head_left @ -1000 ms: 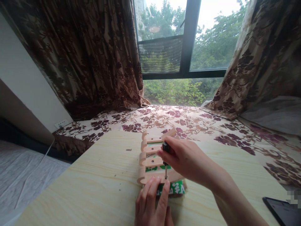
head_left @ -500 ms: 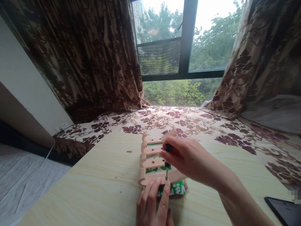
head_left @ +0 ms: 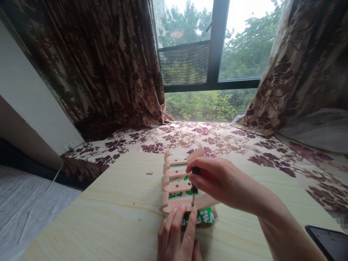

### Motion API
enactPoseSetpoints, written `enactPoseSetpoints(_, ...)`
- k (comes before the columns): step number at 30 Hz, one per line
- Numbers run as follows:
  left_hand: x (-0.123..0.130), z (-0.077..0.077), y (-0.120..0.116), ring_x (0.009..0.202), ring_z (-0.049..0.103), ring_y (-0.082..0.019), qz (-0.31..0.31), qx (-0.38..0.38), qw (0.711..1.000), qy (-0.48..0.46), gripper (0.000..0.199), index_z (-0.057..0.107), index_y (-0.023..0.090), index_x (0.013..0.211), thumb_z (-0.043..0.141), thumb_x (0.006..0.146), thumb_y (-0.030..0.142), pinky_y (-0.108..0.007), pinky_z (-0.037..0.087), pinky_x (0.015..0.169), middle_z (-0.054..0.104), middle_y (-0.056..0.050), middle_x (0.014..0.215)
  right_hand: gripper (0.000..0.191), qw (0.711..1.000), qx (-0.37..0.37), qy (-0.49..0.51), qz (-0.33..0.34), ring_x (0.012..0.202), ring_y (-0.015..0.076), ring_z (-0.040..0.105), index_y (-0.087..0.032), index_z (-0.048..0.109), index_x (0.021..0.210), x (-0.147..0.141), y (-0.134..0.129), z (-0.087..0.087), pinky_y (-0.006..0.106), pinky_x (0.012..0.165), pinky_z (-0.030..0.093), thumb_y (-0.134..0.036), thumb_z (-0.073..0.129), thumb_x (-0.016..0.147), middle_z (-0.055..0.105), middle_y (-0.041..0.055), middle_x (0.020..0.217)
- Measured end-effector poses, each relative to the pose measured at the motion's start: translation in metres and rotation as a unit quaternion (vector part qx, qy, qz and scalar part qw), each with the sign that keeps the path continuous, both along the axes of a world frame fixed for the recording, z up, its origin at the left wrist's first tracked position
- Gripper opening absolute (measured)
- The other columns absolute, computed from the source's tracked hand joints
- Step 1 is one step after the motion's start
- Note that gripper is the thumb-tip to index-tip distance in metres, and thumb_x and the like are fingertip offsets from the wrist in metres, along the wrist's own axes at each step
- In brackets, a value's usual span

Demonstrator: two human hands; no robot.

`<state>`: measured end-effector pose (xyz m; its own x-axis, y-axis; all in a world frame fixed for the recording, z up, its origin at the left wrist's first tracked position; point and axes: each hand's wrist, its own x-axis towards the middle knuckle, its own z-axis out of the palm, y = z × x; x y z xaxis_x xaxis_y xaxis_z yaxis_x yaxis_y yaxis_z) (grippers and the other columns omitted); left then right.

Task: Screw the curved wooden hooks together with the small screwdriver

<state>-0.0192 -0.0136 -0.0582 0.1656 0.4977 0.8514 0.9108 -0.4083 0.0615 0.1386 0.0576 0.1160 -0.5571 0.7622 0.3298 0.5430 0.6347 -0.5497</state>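
My right hand [head_left: 210, 177] is closed round the dark handle of a screwdriver [head_left: 194, 186], held upright. Its tip meets a screw [head_left: 193, 204] in the nearest slat of a pale wooden rack [head_left: 178, 186], whose slats have rounded left ends and dark screw holes. My left hand [head_left: 178, 232] lies on the near edge of that slat, fingers stretched forward, with the index fingertip beside the screw. Under the rack is a green and white printed packet [head_left: 205, 216]. The left thumb is mostly hidden.
A loose screw [head_left: 149, 173] and small crumbs lie on the light wooden table [head_left: 108, 203] left of the rack. A phone [head_left: 327, 241] rests at the right edge. Beyond the table is a flower-patterned cloth [head_left: 185, 136] under a window.
My right hand has shifted very slightly, its fingers turned a little on the screwdriver handle. The left hand and the rack stay in place.
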Motion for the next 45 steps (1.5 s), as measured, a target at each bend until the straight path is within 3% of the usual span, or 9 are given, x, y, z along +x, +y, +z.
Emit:
enactPoseSetpoints(7, 0.001, 0.001, -0.001, 0.117, 0.051, -0.025, -0.002, -0.003, 1.000, -0.005, 0.042, 0.056, 0.023, 0.126, 0.046, 0.087, 0.015, -0.039, 0.039, 0.099, 0.057, -0.009, 0.124, 0.020, 0.999, 0.016, -0.017, -0.045, 0.053, 0.0094, 0.039, -0.019, 0.058, 0.076, 0.000, 0.001, -0.002, 0.023, 0.050, 0.027, -0.033, 0.053, 0.090, 0.053, -0.0027, 0.059)
enactPoseSetpoints(12, 0.001, 0.000, -0.002, 0.118, 0.051, -0.025, 0.000, -0.008, 1.000, -0.013, 0.044, 0.055, 0.024, 0.129, 0.046, 0.087, 0.014, -0.040, 0.040, 0.099, 0.058, -0.009, 0.121, 0.013, 1.000, -0.001, -0.001, 0.005, 0.058, 0.0100, 0.047, -0.021, 0.062, 0.087, 0.000, 0.000, 0.001, 0.023, 0.054, 0.031, -0.028, 0.052, 0.091, 0.060, -0.0022, 0.066)
enactPoseSetpoints(19, -0.007, 0.005, -0.004, 0.118, 0.052, -0.025, -0.004, -0.025, 0.998, 0.057, 0.047, 0.052, 0.023, 0.132, 0.049, 0.085, 0.016, -0.037, 0.043, 0.097, 0.058, -0.010, 0.123, 0.024, 0.999, 0.019, -0.011, -0.033, 0.052, 0.0093, 0.038, -0.018, 0.054, 0.072, -0.001, 0.002, -0.002, 0.023, 0.048, 0.025, -0.032, 0.052, 0.091, 0.049, -0.0032, 0.057)
enactPoseSetpoints(24, -0.001, 0.002, -0.004, 0.121, 0.050, -0.026, -0.006, -0.020, 1.000, 0.001, 0.047, 0.053, 0.023, 0.130, 0.048, 0.084, 0.012, -0.039, 0.040, 0.100, 0.057, -0.009, 0.124, 0.016, 1.000, -0.004, 0.018, 0.022, 0.060, 0.0100, 0.049, -0.019, 0.064, 0.090, 0.001, -0.001, 0.001, 0.022, 0.055, 0.033, -0.028, 0.051, 0.093, 0.062, -0.0012, 0.069)
enactPoseSetpoints(26, 0.001, 0.001, -0.003, 0.121, 0.050, -0.025, -0.011, -0.018, 1.000, -0.004, 0.045, 0.055, 0.022, 0.128, 0.047, 0.085, 0.012, -0.039, 0.040, 0.100, 0.057, -0.010, 0.125, 0.018, 0.999, -0.006, 0.021, 0.031, 0.059, 0.0097, 0.048, -0.019, 0.064, 0.089, 0.000, 0.000, 0.001, 0.022, 0.055, 0.032, -0.028, 0.049, 0.094, 0.061, -0.0015, 0.068)
enactPoseSetpoints(34, 0.003, -0.001, -0.001, 0.117, 0.053, -0.025, -0.008, 0.008, 1.000, -0.028, 0.043, 0.058, 0.022, 0.125, 0.044, 0.085, 0.013, -0.039, 0.039, 0.098, 0.058, -0.009, 0.122, 0.023, 0.998, 0.026, -0.020, -0.053, 0.054, 0.0101, 0.042, -0.017, 0.058, 0.078, -0.003, 0.004, -0.003, 0.024, 0.051, 0.028, -0.033, 0.051, 0.093, 0.054, -0.0015, 0.060)
enactPoseSetpoints(38, 0.002, 0.003, -0.003, 0.120, 0.052, -0.025, -0.011, -0.017, 1.000, -0.013, 0.048, 0.054, 0.023, 0.130, 0.047, 0.083, 0.011, -0.040, 0.041, 0.099, 0.058, -0.010, 0.124, 0.016, 1.000, 0.019, 0.002, 0.002, 0.061, 0.0110, 0.049, -0.019, 0.063, 0.093, -0.001, -0.001, 0.000, 0.023, 0.055, 0.032, -0.029, 0.051, 0.093, 0.063, 0.0003, 0.071)
enactPoseSetpoints(41, 0.003, 0.004, -0.003, 0.120, 0.051, -0.025, -0.012, -0.018, 1.000, -0.022, 0.048, 0.054, 0.023, 0.129, 0.046, 0.083, 0.010, -0.040, 0.041, 0.099, 0.058, -0.010, 0.124, 0.016, 0.999, 0.019, 0.004, 0.025, 0.061, 0.0110, 0.050, -0.019, 0.063, 0.091, -0.002, -0.002, 0.000, 0.023, 0.055, 0.032, -0.026, 0.050, 0.093, 0.064, 0.0002, 0.071)
enactPoseSetpoints(45, 0.004, 0.002, -0.001, 0.117, 0.053, -0.025, -0.017, 0.006, 0.999, -0.043, 0.045, 0.056, 0.023, 0.127, 0.045, 0.085, 0.013, -0.040, 0.041, 0.098, 0.059, -0.009, 0.122, 0.018, 0.998, 0.035, -0.018, -0.046, 0.056, 0.0112, 0.047, -0.017, 0.062, 0.084, -0.007, 0.003, -0.003, 0.024, 0.053, 0.030, -0.028, 0.051, 0.092, 0.060, 0.0004, 0.064)
